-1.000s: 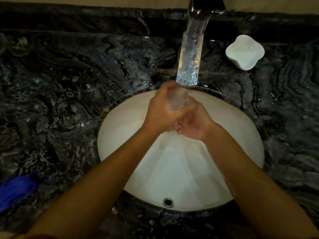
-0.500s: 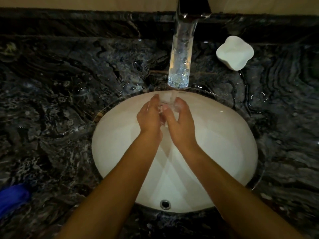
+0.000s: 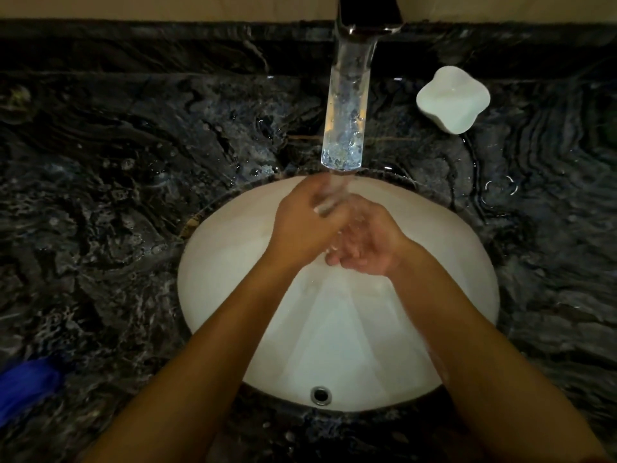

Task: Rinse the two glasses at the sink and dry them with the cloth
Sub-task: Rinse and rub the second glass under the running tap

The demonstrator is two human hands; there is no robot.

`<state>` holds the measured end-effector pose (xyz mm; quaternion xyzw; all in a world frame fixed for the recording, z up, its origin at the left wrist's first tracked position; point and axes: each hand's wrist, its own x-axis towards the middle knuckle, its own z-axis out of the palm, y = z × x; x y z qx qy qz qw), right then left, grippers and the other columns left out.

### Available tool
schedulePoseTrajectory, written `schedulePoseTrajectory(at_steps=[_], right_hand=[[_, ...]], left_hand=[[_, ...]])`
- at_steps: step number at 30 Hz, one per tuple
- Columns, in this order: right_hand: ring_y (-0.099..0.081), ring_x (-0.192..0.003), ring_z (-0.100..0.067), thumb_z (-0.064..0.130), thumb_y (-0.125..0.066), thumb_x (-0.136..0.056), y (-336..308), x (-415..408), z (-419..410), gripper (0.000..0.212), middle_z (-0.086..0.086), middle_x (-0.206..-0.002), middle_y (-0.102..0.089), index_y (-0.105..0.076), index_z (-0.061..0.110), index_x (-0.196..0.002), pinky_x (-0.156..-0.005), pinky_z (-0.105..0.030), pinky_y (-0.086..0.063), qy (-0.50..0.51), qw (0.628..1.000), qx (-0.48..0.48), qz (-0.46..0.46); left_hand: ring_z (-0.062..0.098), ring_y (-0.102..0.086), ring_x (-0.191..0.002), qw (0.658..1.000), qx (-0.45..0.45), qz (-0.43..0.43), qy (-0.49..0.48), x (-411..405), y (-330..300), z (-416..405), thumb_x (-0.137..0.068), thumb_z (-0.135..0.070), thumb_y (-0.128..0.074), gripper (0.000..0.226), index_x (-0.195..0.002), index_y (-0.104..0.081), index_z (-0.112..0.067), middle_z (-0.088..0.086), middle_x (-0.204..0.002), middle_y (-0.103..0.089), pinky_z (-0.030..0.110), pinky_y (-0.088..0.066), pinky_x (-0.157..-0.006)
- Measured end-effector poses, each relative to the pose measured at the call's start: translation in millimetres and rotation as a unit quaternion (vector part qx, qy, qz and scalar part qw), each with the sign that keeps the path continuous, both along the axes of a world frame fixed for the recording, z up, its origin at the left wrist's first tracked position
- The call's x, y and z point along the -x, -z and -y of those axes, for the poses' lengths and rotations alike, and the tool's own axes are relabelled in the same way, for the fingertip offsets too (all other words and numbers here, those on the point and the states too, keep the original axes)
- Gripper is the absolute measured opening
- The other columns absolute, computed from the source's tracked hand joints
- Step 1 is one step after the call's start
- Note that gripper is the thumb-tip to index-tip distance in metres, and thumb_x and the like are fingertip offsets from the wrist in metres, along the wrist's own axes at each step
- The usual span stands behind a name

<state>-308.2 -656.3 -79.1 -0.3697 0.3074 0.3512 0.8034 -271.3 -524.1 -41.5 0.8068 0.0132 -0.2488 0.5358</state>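
Note:
A small clear glass (image 3: 329, 199) sits under the running water, blurred and mostly hidden by fingers. My left hand (image 3: 305, 225) grips it from the left, over the far part of the white sink basin (image 3: 213, 272). My right hand (image 3: 365, 248) lies palm up just below and to the right of the glass, fingers loosely cupped, with water splashing on it. I cannot tell whether it touches the glass. A blue cloth (image 3: 26, 385) lies on the counter at the lower left. Only one glass is in view.
The tap's clear spout (image 3: 345, 118) pours water from the back centre. A white lobed dish (image 3: 452, 98) stands at the back right on the wet, dark marble counter (image 3: 100, 195). The basin's overflow hole (image 3: 321, 394) is at its near rim.
Half a second ago both hands held the glass between their fingertips. Now my left hand wraps it alone and my right hand has turned palm up beneath it.

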Motion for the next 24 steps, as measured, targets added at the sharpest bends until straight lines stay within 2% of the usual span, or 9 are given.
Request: schedulePoseTrajectory(at_steps=[2,4,7,9,13,16,19,21,24], right_hand=[[-0.061,-0.065,-0.032,0.054,-0.058,-0.084,5,10,-1,0.045,-0.012,-0.072,-0.071,-0.078,0.014,-0.086,-0.045,-0.024,-0.036,-0.005,0.999,-0.033,0.003],[-0.063,-0.057,-0.019,0.061,-0.064,-0.078,7,12,-6,0.048,-0.004,-0.076,-0.071,-0.08,0.016,-0.083,-0.043,-0.019,-0.043,0.041,0.998,-0.053,-0.013],[-0.06,-0.049,-0.013,0.064,-0.049,-0.093,6,12,-12,0.057,-0.001,-0.069,-0.069,-0.079,0.018,-0.077,-0.042,-0.02,-0.041,0.107,0.993,-0.045,-0.03],[-0.061,-0.049,-0.018,0.055,-0.041,-0.101,3,10,-16,0.056,-0.006,-0.067,-0.069,-0.075,0.013,-0.087,-0.044,-0.023,-0.042,0.123,0.992,0.008,-0.033],[-0.074,-0.086,-0.037,0.04,-0.037,-0.107,1,13,-22,0.042,-0.022,-0.1,-0.072,-0.068,0.012,-0.107,-0.068,-0.045,-0.063,0.123,0.976,0.181,-0.009],[-0.073,-0.099,-0.03,0.043,-0.037,-0.108,-1,14,-27,0.042,-0.015,-0.113,-0.074,-0.067,0.017,-0.12,-0.08,-0.046,-0.062,0.185,0.963,0.195,0.03],[-0.075,-0.087,-0.013,0.044,-0.042,-0.107,-5,14,-34,0.038,-0.003,-0.103,-0.078,-0.067,0.018,-0.12,-0.068,-0.033,-0.058,0.214,0.955,0.196,0.061],[-0.076,-0.084,-0.017,0.049,-0.043,-0.105,-5,15,-37,0.046,-0.008,-0.105,-0.077,-0.065,0.014,-0.125,-0.062,-0.035,-0.058,0.219,0.955,0.19,0.056],[-0.071,-0.064,-0.024,0.052,-0.039,-0.105,-5,14,-30,0.052,-0.01,-0.082,-0.074,-0.069,0.01,-0.111,-0.05,-0.031,-0.055,0.196,0.974,0.103,0.048]], left_hand=[[0.004,-0.071,-0.101,0.997,0.046,0.0,0.06,-6,0,-5,-0.082,-0.017,-0.082,0.042,-0.12,-0.068,-0.026,-0.005,-0.114,-0.072,0.03,-0.06,-0.087],[0.007,-0.072,-0.103,0.993,0.108,-0.025,0.046,-15,3,-7,-0.08,-0.006,-0.084,0.047,-0.122,-0.065,-0.014,0.0,-0.114,-0.073,0.03,-0.058,-0.091],[0.015,-0.074,-0.099,0.988,0.142,-0.053,-0.038,-9,8,2,-0.08,-0.004,-0.084,0.049,-0.123,-0.062,-0.01,0.003,-0.107,-0.075,0.034,-0.06,-0.089],[0.011,-0.074,-0.094,0.989,0.117,-0.044,-0.08,-5,9,10,-0.08,-0.011,-0.086,0.05,-0.123,-0.062,-0.013,-0.002,-0.101,-0.075,0.035,-0.062,-0.086],[-0.01,-0.068,-0.076,0.995,0.064,-0.03,-0.072,-12,6,17,-0.083,-0.026,-0.084,0.046,-0.121,-0.061,-0.013,-0.011,-0.093,-0.072,0.014,-0.055,-0.072],[-0.003,-0.069,-0.088,0.996,0.029,0.002,-0.083,-12,6,24,-0.085,-0.04,-0.081,0.039,-0.116,-0.065,-0.022,-0.011,-0.098,-0.074,0.017,-0.053,-0.078],[0.009,-0.071,-0.091,0.992,-0.022,0.012,-0.123,-8,5,31,-0.088,-0.046,-0.073,0.033,-0.11,-0.065,-0.024,-0.01,-0.096,-0.073,0.032,-0.057,-0.084],[0.017,-0.07,-0.092,0.993,-0.05,0.015,-0.106,-8,2,30,-0.095,-0.037,-0.063,0.02,-0.108,-0.063,-0.022,-0.01,-0.092,-0.069,0.038,-0.057,-0.083],[0.018,-0.067,-0.09,0.994,-0.077,0.066,-0.038,-9,-4,19,-0.101,-0.026,-0.057,0.017,-0.109,-0.068,-0.016,-0.006,-0.093,-0.067,0.038,-0.056,-0.082]])
